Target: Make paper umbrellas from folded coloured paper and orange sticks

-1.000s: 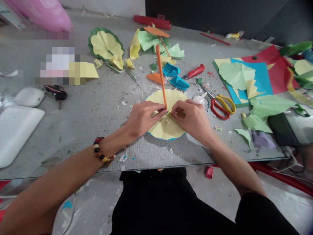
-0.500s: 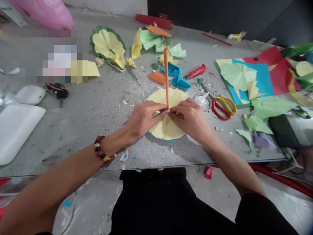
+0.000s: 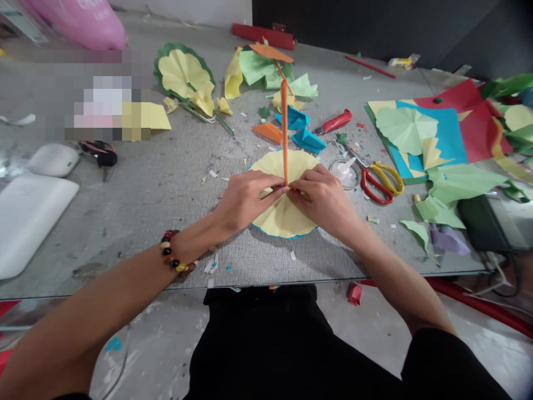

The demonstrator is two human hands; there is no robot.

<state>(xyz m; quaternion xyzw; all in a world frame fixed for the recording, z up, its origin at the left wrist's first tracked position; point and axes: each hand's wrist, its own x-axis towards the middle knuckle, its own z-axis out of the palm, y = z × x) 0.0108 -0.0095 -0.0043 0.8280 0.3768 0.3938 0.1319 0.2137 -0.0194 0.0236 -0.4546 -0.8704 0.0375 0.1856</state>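
- The fingers of the left hand lie straight and pressed together, their tips meeting the foot of a slim orange rolled-paper stem.
- The fingers of the right hand curl in from the other side, so the two hands pinch the stem between them; the fingertips of the right hand are partly hidden behind the stem.
- The stem stands upright between the hands, its foot at the middle of a round pleated yellow paper disc with a thin blue rim.
- The disc lies flat under both hands on the grey speckled worktop.
- A bracelet of dark, red and yellow beads circles the left wrist.
- Just right of the right hand stands a small clear plastic cap, beside red-and-yellow-handled scissors.
- Beyond the stem lie folded blue paper pieces, a folded orange paper piece and a red-handled craft knife.
- Further right, a pale green pleated paper disc rests on a blue paper sheet.
- Further left lies a yellow pleated paper disc backed with green.
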